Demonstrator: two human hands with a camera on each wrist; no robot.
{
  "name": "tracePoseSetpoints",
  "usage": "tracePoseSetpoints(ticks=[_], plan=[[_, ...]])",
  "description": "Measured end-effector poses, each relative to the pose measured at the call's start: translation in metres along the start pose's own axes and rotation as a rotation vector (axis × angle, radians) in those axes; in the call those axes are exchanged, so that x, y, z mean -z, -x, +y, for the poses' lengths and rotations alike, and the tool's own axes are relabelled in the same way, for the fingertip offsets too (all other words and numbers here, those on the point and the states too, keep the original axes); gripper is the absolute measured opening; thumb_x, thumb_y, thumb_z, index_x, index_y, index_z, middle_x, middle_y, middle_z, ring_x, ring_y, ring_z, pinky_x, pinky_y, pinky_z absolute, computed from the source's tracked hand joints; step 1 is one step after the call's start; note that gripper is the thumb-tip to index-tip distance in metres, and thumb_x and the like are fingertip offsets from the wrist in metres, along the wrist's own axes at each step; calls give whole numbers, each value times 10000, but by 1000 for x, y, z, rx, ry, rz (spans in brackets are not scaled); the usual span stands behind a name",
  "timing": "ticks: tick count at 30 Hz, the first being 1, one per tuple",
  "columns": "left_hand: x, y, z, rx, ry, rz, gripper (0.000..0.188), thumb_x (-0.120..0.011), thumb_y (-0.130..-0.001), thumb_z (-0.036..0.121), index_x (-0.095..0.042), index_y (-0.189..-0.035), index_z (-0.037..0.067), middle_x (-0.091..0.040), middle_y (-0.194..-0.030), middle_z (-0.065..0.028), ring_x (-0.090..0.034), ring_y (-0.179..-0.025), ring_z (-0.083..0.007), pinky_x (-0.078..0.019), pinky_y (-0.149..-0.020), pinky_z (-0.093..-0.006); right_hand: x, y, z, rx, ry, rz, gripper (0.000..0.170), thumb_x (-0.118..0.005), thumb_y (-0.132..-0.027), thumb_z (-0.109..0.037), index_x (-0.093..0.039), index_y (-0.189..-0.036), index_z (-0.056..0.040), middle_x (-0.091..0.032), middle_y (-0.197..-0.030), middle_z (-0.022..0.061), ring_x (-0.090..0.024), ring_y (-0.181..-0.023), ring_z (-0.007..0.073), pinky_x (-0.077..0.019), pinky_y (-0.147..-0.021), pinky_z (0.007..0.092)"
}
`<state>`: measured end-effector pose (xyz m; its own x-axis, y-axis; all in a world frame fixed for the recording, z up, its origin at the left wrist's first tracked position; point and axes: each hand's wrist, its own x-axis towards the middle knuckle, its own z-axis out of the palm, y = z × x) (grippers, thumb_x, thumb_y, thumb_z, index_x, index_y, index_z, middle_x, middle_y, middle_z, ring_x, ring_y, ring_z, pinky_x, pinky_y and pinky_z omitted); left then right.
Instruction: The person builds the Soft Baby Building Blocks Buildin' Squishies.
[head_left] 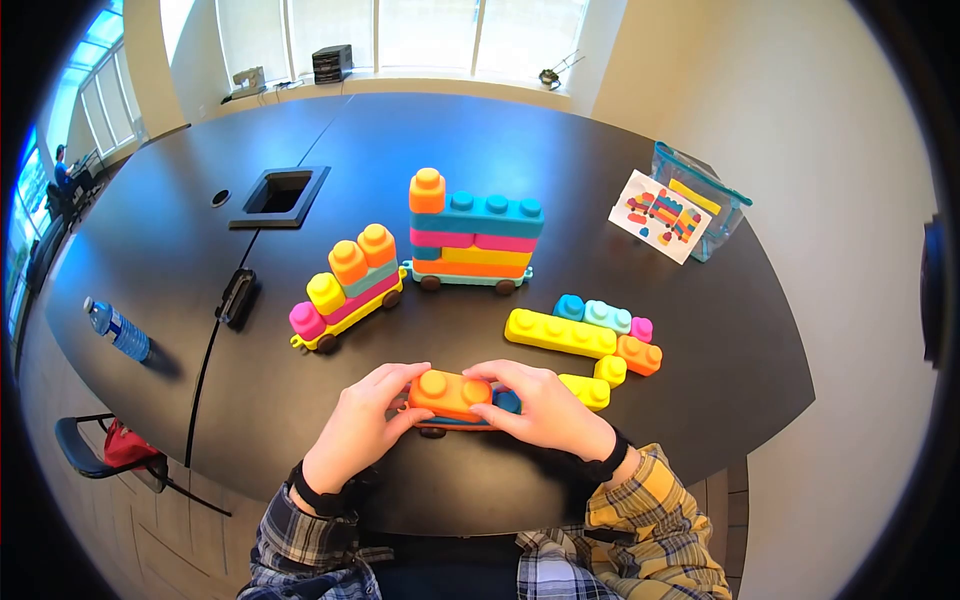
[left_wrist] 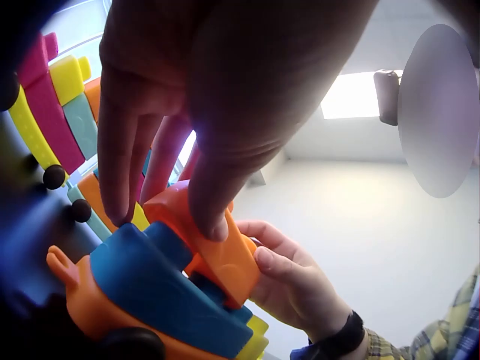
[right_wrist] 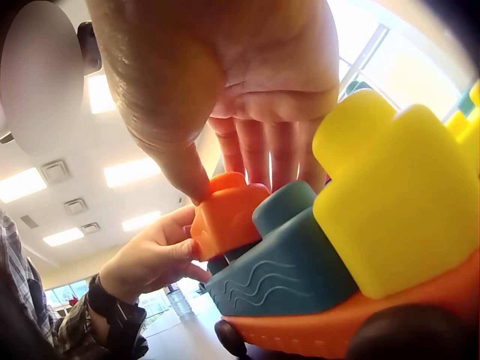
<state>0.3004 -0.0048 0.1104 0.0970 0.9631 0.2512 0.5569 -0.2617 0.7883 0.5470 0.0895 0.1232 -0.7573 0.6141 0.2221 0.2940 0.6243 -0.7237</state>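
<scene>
Both hands hold an orange two-stud building block (head_left: pixel 450 396) from its two ends. My left hand (head_left: pixel 362 425) pinches its left end between thumb and fingers, and my right hand (head_left: pixel 545 408) grips the right end. Below it is a blue block (left_wrist: pixel 150 277) with wavy lines on its side, set on an orange wheeled base (left_wrist: pixel 90 309). In the left wrist view the orange block tilts over the blue block's studs. A yellow block (right_wrist: pixel 405 202) stands on the base beside the blue one in the right wrist view.
Two built toy wagons, one stepped (head_left: pixel 350 285) and one tall (head_left: pixel 475 240), stand beyond the hands. Loose blocks, including a long yellow one (head_left: pixel 560 332), lie to the right. Farther off are a picture card (head_left: pixel 660 215), a clear bag (head_left: pixel 725 215) and a water bottle (head_left: pixel 118 330).
</scene>
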Motion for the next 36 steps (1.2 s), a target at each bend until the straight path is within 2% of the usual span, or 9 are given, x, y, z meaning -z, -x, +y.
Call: tracePoseSetpoints(ticks=[5, 8, 14, 16, 20, 26, 29, 33, 36], plan=[[0, 0, 4, 28, 37, 16, 496, -831, -859, 39, -621, -1307, 30, -679, -1209, -128, -720, -1086, -289, -666, -890, -363, -8, 4, 7, 61, 7, 43, 393, -784, -936, -157, -677, -1301, -55, -729, -1253, 137, -725, -1119, 318, -599, -952, 392], [-1, 0, -1, 69, 58, -16, 451, -834, -847, 19, -621, -1244, 17, -674, -1185, -125, -721, -1082, -287, -670, -882, -361, -16, 5, 14, 152, 50, 121, 341, -757, -954, -195, -670, -1270, -102, -732, -1213, 108, -724, -1056, 338, -602, -876, 410], [-4, 4, -4, 15, -19, 26, 460, -863, -802, 14, -614, -1188, 4, -681, -1162, -139, -724, -1062, -323, -663, -877, -369, -19, 6, 11, 216, 181, 144, 298, -770, -936, -193, -709, -1218, -120, -730, -1233, 59, -732, -1048, 281, -613, -799, 370], [-2, 3, -2, 82, -21, -9, 479, -870, -796, -10, -625, -1207, -8, -690, -1225, -132, -718, -1138, -279, -639, -975, -379, -20, 6, 11, 237, 209, 162, 301, -768, -934, -190, -708, -1222, -128, -727, -1239, 54, -730, -1052, 272, -612, -781, 369], [0, 1, -1, 29, -112, -10, 474, -884, -804, 52, -632, -1202, 4, -694, -1221, -138, -720, -1120, -285, -629, -955, -372, -18, 7, 11, 231, 195, 157, 301, -763, -937, -182, -706, -1228, -130, -726, -1242, 52, -728, -1059, 275, -612, -787, 373], [-4, -3, 3, -95, -172, 63, 424, -863, -856, 149, -674, -1212, 18, -708, -1182, -136, -721, -1091, -287, -616, -885, -357, -22, 8, 14, 212, 169, 149, 362, -754, -944, -172, -680, -1291, -106, -717, -1249, 98, -716, -1095, 308, -605, -860, 394], [-4, -3, 6, 58, -121, 13, 415, -855, -861, 129, -683, -1223, 18, -709, -1162, -129, -723, -1085, -275, -629, -892, -357, -17, 14, 9, 167, 150, 121, 477, -763, -939, -176, -618, -1382, -77, -676, -1319, 166, -674, -1181, 364, -573, -973, 427], [-4, -3, 5, 103, -52, 31, 414, -849, -863, 113, -679, -1227, 15, -709, -1147, -125, -724, -1075, -258, -647, -898, -363, 13, 26, 3, 132, 250, 174, 474, -774, -934, -190, -630, -1373, -82, -674, -1335, 160, -660, -1214, 360, -550, -1016, 440], [-3, -3, 8, 106, -56, 31, 405, -843, -869, 110, -678, -1226, 16, -709, -1144, -127, -724, -1075, -258, -652, -898, -368, 43, 42, 10, 40, 308, 263, 374, -784, -926, -186, -688, -1265, -60, -696, -1301, 164, -674, -1195, 361, -547, -1025, 428]])
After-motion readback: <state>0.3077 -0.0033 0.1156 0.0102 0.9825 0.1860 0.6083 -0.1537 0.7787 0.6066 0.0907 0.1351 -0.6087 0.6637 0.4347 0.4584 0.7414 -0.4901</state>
